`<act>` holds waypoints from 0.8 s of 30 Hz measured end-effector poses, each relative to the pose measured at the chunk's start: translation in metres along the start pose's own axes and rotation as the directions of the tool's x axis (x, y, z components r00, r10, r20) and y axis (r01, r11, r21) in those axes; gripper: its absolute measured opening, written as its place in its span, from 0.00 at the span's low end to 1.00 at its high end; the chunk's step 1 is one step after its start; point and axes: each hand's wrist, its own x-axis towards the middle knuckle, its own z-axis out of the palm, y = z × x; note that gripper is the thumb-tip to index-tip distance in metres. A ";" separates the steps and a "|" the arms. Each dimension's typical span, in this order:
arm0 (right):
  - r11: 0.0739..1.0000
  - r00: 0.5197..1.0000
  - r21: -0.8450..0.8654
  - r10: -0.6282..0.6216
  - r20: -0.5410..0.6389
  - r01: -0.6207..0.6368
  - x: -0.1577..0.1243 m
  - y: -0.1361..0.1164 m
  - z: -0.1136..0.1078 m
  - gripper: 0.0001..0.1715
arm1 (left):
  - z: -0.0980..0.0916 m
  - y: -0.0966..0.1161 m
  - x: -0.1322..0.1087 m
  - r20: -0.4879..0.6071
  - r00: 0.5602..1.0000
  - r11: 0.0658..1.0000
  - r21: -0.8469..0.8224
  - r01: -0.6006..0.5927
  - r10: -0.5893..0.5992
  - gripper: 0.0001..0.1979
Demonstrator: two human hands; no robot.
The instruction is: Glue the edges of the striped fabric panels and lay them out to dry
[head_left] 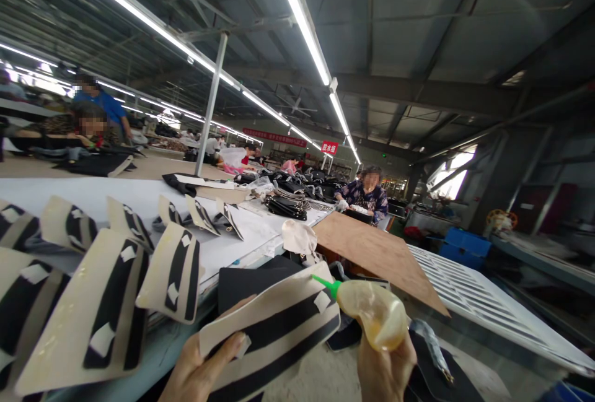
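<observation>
My left hand [199,368] grips a cream piece with black stripes [274,327] from below, thumb on its near edge. In my right hand [383,371] is a soft yellowish glue bottle [376,312], its green nozzle touching the top edge of that piece. Several similar striped pieces [106,303] lie overlapping along the white table [232,247] at left, and more of them stand in a row further back.
A brown board [376,253] lies ahead, with a white slatted panel [469,290] to its right. A person in a patterned top [365,197] sits beyond black bags [288,204]. Other people work at far left. A metal pole [211,98] rises from the table.
</observation>
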 end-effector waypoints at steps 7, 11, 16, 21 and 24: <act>0.997 0.995 0.011 0.082 -0.065 -0.082 -0.001 0.004 -0.003 0.33 | -0.001 -0.002 0.003 0.060 0.998 0.999 0.014 -0.030 0.029 0.24; 0.996 0.998 0.063 0.065 -0.017 -0.063 -0.001 0.007 -0.002 0.34 | -0.003 -0.005 0.001 0.080 0.997 1.000 -0.005 -0.008 0.008 0.22; 0.996 0.992 0.013 0.090 -0.084 -0.090 0.010 -0.002 0.000 0.27 | 0.000 -0.013 0.004 -0.037 0.999 1.000 -0.018 -0.006 0.005 0.21; 0.997 0.965 0.066 0.060 -0.256 -0.044 0.024 -0.019 -0.004 0.30 | 0.020 -0.015 0.015 -0.074 0.994 0.996 -0.036 -0.084 0.081 0.19; 1.000 0.943 -0.010 -0.011 -0.333 0.008 0.031 -0.027 -0.007 0.26 | 0.039 -0.011 0.030 -0.145 0.976 0.984 -0.048 -0.171 0.163 0.18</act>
